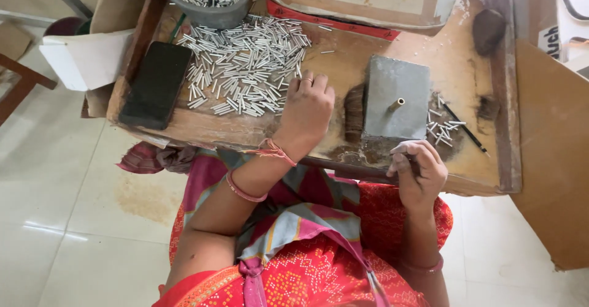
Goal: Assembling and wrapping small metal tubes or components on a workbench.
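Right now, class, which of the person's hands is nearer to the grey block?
Right. The right hand is just below the grey block, at its front edge; the left hand rests farther to its left, beside the pile of tubes.

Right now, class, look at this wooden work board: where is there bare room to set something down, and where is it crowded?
Bare wood shows on the work board between the pile of small metal tubes and the grey block, and right of the block toward the dark lump. The left is crowded: tubes, black block and left hand. Right hand fills the near edge.
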